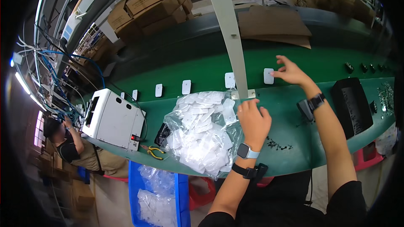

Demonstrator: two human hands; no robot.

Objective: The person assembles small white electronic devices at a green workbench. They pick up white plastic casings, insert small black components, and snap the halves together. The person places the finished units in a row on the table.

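Beyond the left hand and under the right hand ran a long green strip, and below the left hand was the green table. Just past the left fingertips stood a pale metal post. If that hand shot forward too fast, it could have banged its knuckles there.

To the left of the left hand sat a big heap of white plates in a clear bag. The heap was loose and came down to the near edge, so one tug might have sent plates sliding off. Out past the right wrist was a black tray, and a wide swing of that arm could have bumped it.

The right hand was open, and nothing showed in its grip. The left fingers were a bit bent, and I could not tell if they held something underneath. One white plate lay at the right fingertips, so close that I could not tell if they touched. A careless poke could have turned it crooked.

Left of the left wrist, past the heap, were yellow pliers. Tiny black bits lay right of that wrist, and a dragging arm could have scattered them.
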